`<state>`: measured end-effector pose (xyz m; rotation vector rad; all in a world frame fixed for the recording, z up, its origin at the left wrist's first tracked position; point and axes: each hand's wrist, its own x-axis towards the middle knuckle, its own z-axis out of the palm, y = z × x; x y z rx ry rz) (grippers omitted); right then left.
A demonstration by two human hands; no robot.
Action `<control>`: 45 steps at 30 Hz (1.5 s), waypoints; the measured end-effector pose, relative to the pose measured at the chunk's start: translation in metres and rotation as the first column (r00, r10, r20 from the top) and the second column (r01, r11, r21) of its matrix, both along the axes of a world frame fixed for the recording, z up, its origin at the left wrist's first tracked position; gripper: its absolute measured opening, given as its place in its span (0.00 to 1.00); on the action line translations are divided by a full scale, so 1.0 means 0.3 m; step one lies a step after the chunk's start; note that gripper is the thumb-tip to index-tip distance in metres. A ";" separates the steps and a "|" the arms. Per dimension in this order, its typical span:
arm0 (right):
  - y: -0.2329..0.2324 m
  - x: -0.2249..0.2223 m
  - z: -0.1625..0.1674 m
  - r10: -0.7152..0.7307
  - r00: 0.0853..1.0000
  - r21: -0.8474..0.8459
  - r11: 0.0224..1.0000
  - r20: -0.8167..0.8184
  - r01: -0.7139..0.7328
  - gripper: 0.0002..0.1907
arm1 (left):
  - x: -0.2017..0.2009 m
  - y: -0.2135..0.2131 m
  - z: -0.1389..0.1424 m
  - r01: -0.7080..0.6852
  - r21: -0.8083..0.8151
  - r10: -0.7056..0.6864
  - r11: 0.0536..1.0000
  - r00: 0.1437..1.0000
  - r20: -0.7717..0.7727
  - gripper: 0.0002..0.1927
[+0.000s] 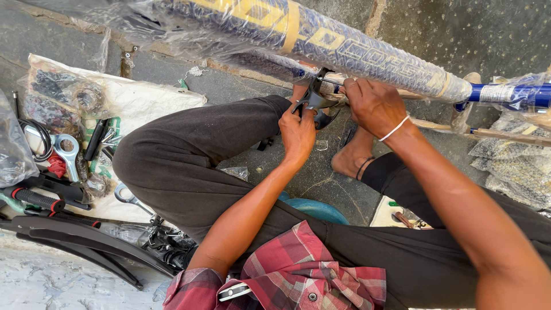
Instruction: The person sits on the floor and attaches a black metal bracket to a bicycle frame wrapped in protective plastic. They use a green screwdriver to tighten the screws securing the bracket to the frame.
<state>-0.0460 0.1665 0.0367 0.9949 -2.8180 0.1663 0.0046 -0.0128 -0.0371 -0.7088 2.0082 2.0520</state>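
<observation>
A blue and yellow bicycle frame tube (344,46), wrapped in clear plastic, runs across the top of the view. Under it sits a black metal bracket part (314,97). My left hand (297,133) is closed on the lower end of this black part. My right hand (373,103), with a white band at the wrist, grips the frame's thinner tube right beside the part. My knees in dark trousers rise on both sides, and a bare foot (351,158) rests on the stone floor below the hands.
A white sack (138,103) on the left carries wrenches (69,155), bagged small parts and black grips. Black mudguards (86,241) lie at the lower left. Plastic-wrapped parts (516,166) lie at the right. A blue round object (318,209) shows between my legs.
</observation>
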 end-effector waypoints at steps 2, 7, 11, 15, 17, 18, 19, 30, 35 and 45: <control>0.013 -0.025 0.009 0.079 0.995 0.063 0.995 0.064 -0.083 0.08 | 0.003 0.004 -0.002 0.000 -0.005 0.000 1.000 1.000 0.002 0.20; 0.036 -0.096 -0.038 -0.256 0.807 0.336 0.939 0.532 0.076 0.16 | -0.005 0.008 -0.001 0.044 0.004 -0.044 0.999 0.996 0.084 0.20; 0.045 -0.136 -0.113 -0.227 0.020 0.131 0.630 0.974 0.766 0.22 | -0.006 0.009 0.008 0.015 -0.042 -0.016 0.999 1.000 -0.019 0.18; 0.031 -0.069 -0.129 -0.273 0.156 0.043 0.606 0.949 0.794 0.19 | -0.005 0.015 0.009 0.017 -0.038 -0.018 0.999 1.000 -0.024 0.17; 0.009 -0.009 -0.111 -0.539 0.685 0.233 0.838 0.489 0.493 0.20 | -0.006 0.014 0.002 0.006 -0.040 -0.008 0.999 0.999 -0.031 0.17; 0.001 0.017 -0.096 -0.413 0.816 0.108 0.908 0.404 0.405 0.13 | -0.004 0.012 -0.002 0.006 -0.045 -0.007 0.999 1.000 -0.027 0.18; -0.006 0.035 -0.081 -0.280 0.915 -0.005 0.956 0.289 0.294 0.09 | -0.004 0.011 -0.008 0.007 -0.049 -0.008 0.999 1.000 -0.028 0.18; 0.019 -0.071 -0.017 0.211 0.965 0.226 0.943 0.155 -0.243 0.18 | 0.002 0.008 -0.027 -0.002 -0.030 0.001 1.000 0.999 -0.041 0.18; 0.033 -0.145 -0.079 -0.264 0.788 0.506 0.860 0.556 -0.069 0.14 | -0.002 0.003 -0.003 0.027 -0.011 -0.026 1.000 1.000 0.009 0.20; 0.001 -0.093 -0.100 -0.362 0.260 0.078 0.703 0.895 0.707 0.13 | -0.006 0.006 0.008 0.030 -0.009 -0.030 1.000 1.000 -0.005 0.15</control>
